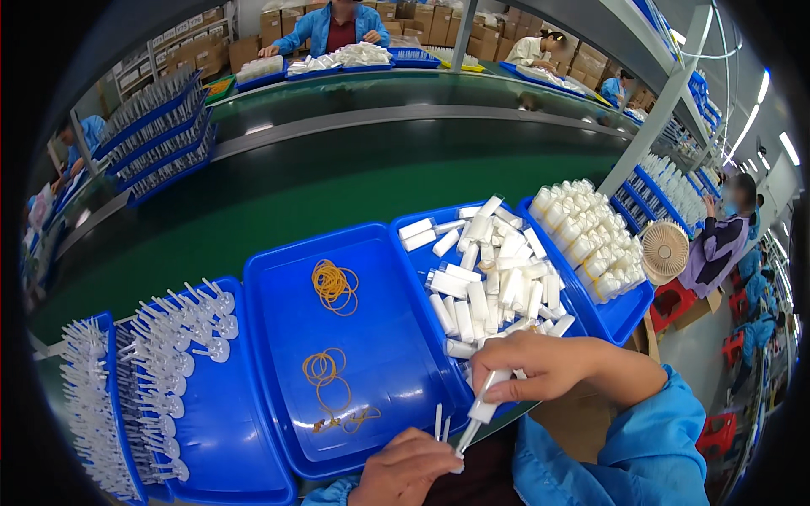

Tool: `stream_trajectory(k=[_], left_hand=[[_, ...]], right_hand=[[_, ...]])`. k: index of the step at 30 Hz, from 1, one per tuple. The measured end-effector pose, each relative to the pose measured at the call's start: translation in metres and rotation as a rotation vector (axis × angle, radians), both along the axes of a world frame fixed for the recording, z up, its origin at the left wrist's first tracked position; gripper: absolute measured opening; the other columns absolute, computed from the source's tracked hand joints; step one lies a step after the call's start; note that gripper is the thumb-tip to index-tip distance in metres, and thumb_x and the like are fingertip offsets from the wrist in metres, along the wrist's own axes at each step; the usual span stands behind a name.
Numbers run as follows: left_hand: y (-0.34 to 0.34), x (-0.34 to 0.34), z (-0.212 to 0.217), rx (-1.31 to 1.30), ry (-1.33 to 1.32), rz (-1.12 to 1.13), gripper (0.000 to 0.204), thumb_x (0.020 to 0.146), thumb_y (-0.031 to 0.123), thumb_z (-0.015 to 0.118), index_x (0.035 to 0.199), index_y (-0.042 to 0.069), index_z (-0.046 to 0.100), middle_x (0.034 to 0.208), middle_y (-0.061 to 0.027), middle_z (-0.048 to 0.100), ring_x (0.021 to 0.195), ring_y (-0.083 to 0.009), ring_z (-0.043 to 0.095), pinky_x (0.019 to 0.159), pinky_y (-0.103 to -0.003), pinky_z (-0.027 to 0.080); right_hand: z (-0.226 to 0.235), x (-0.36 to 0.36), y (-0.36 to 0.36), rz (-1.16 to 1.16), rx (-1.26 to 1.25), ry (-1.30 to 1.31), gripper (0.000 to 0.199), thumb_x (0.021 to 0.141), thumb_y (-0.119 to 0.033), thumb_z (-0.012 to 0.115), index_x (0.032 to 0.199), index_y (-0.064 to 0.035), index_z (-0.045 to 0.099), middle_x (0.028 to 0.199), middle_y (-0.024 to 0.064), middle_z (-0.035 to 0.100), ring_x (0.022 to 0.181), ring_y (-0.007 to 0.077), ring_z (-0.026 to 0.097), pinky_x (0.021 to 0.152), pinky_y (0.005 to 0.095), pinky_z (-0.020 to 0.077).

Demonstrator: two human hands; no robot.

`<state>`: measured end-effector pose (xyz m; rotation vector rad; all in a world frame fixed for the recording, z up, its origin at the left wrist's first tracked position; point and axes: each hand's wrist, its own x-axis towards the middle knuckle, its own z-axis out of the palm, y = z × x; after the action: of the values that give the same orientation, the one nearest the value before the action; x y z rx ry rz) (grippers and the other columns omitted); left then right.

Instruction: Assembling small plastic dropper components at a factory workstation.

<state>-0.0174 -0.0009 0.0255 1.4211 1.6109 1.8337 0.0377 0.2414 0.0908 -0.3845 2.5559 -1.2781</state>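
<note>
White, slim and tilted, a rectangular piece (pixel 484 406) sits pinched in the fingers of the right hand (pixel 540 364), at the near edge of a blue tray (pixel 413 270) heaped with similar white pieces (pixel 498 287). Its narrow end reaches down to the left hand (pixel 405 468), whose fingers grasp it just outside the near rim of the middle tray (pixel 405 354); two thin sticks (pixel 438 420) rise beside them. Rubber bands (pixel 335 285) lie in that middle tray, with a broad stretch of blue floor between them and its right rim. Farther left, clear stemmed pieces (pixel 173 363) line the left and far sides of another tray (pixel 228 413), leaving room toward its near right corner. Beyond the far rims, green tabletop (pixel 337 169) stretches wide.
</note>
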Motion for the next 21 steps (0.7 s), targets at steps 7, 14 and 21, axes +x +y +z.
stream_trajectory(k=[7, 14, 21], left_hand=[[-0.009, 0.000, 0.005, 0.083, 0.047, -0.081, 0.011, 0.074, -0.004, 0.061, 0.080, 0.004, 0.066, 0.083, -0.0111, 0.061, 0.072, -0.0268, 0.058, 0.065, -0.034, 0.046], [-0.011, 0.019, -0.008, 0.077, -0.287, 0.148, 0.015, 0.074, 0.000, 0.065, 0.088, 0.001, 0.059, 0.097, -0.0146, 0.052, 0.083, -0.0243, 0.054, 0.073, -0.032, 0.045], [-0.011, 0.005, -0.011, -0.005, -0.307, 0.242, 0.020, 0.075, -0.007, 0.061, 0.091, 0.003, 0.054, 0.107, -0.0129, 0.046, 0.092, -0.0202, 0.050, 0.080, -0.030, 0.042]], right_hand=[[-0.002, 0.012, -0.021, 0.065, -0.006, 0.184, 0.015, 0.084, -0.019, 0.060, 0.088, -0.0050, 0.056, 0.079, 0.0080, 0.059, 0.071, 0.0270, 0.054, 0.075, 0.0339, 0.0362], [-0.011, 0.016, -0.048, 0.118, -0.050, 0.211, 0.016, 0.084, -0.016, 0.060, 0.096, -0.0064, 0.055, 0.093, 0.0082, 0.057, 0.082, 0.0232, 0.055, 0.077, 0.0335, 0.0325], [-0.027, -0.043, -0.009, -0.212, -0.052, 0.079, 0.038, 0.083, -0.026, 0.061, 0.108, -0.0024, 0.045, 0.090, 0.0109, 0.055, 0.085, 0.0264, 0.054, 0.079, 0.0370, 0.0411]])
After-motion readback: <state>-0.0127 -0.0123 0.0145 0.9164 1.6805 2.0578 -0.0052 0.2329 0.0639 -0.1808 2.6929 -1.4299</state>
